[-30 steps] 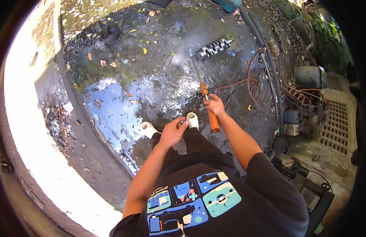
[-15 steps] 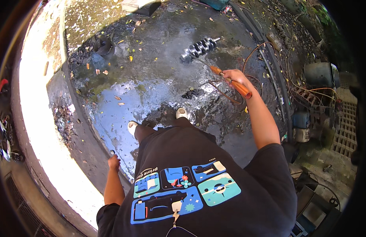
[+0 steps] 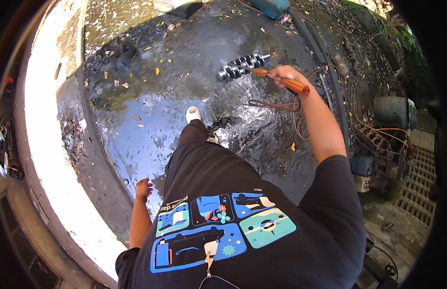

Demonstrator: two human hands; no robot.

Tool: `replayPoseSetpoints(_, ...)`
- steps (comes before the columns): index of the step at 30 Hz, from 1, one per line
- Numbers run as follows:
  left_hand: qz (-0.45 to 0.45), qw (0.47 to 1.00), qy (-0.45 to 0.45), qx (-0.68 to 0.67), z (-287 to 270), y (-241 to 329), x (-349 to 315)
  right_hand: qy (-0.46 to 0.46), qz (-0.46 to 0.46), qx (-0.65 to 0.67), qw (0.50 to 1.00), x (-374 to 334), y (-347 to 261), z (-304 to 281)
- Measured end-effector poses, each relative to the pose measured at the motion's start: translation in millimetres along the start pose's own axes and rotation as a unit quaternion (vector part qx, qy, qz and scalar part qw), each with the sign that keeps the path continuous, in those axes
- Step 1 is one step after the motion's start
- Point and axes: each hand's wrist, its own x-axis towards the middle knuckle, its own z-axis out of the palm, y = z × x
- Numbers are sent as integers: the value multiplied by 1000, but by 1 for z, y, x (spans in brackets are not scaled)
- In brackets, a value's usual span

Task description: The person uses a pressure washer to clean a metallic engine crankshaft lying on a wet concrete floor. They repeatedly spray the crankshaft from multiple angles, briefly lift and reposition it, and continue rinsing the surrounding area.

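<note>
My right hand point(image 3: 284, 77) is wrapped round an orange spray gun point(image 3: 296, 87) with a thin metal lance. The lance reaches forward and left, its tip over a crankshaft point(image 3: 242, 66) with shiny metal journals and dark webs. A faint pale mist hangs by the crankshaft's left end. The crankshaft lies on its side on the wet ground point(image 3: 185, 86). Low at my left side hangs my left hand point(image 3: 144, 189), fingers loosely curled together, with nothing visible in it.
A brown hose point(image 3: 276, 105) loops on the ground below the spray gun. Drain grating point(image 3: 418, 178), a blue container point(image 3: 361, 165) and a grey-green drum point(image 3: 391, 111) stand at the right. A raised edge point(image 3: 95, 130) runs along the left; a teal container point(image 3: 271, 6) sits far off.
One foot has stepped forward. The lance tip has moved from below the crankshaft's left end to above it, and my right hand has risen slightly. My left hand has swung slightly forward.
</note>
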Motion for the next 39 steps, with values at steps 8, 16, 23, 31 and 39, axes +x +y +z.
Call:
replayPoseSetpoints(8,-27,999,21,-17,14,102,50,15,-4,-36,999,25,30,-10)
replayPoseSetpoints(16,209,978,16,7,37,235,17,20,-9,-220,975,4,108,3)
replayPoseSetpoints(23,118,989,82,-44,68,153,-16,49,5,-347,937,-27,189,-2)
replayPoseSetpoints(31,106,976,-48,185,168,-15,-67,47,-94,-343,933,-35,298,-36)
replayPoseSetpoints(39,70,986,21,147,202,-26,-167,19,-85,-311,947,-37,336,-47)
